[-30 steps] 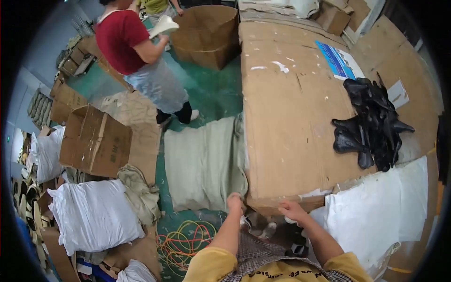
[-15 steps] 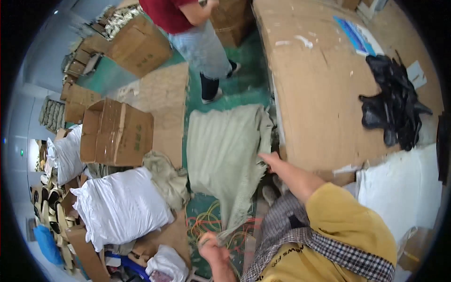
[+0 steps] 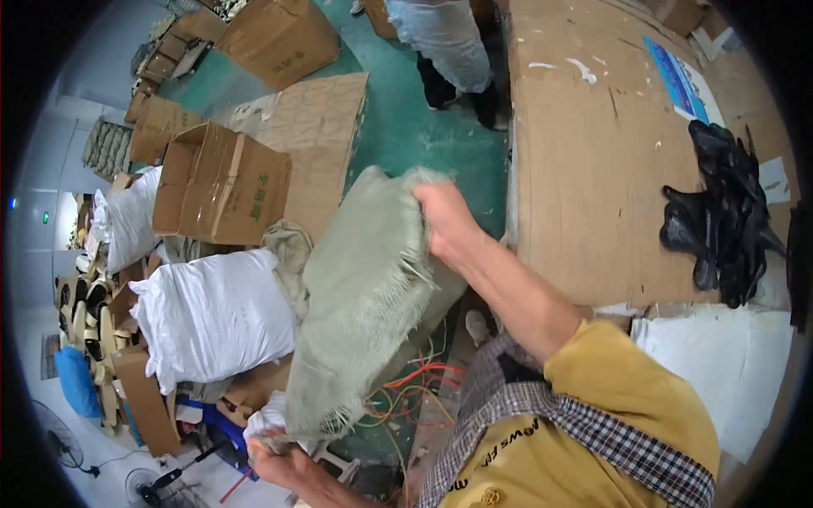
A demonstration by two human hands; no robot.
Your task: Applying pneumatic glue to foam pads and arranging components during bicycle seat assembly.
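Note:
A grey-green woven sack (image 3: 360, 292) with a frayed edge is stretched between my two hands, above the green floor. My right hand (image 3: 447, 216) is closed round its upper corner, near the middle of the view. At the lower left, my left hand (image 3: 279, 461) grips the opposite corner of the same edge. The sack's body hangs away from me, and part of its underside is hidden.
Left of the sack lie a stuffed white sack (image 3: 216, 317) and an open cardboard box (image 3: 224, 186). A cardboard-covered table (image 3: 584, 195) stands on the right, with black glossy pieces (image 3: 720, 212) on it. Tangled cords (image 3: 415, 389) lie on the floor. A person (image 3: 453, 51) stands ahead.
My right hand has risen and moved forward with its corner of the sack. My left hand has gone left and down, pulling the edge taut. The person ahead has shifted right in view.

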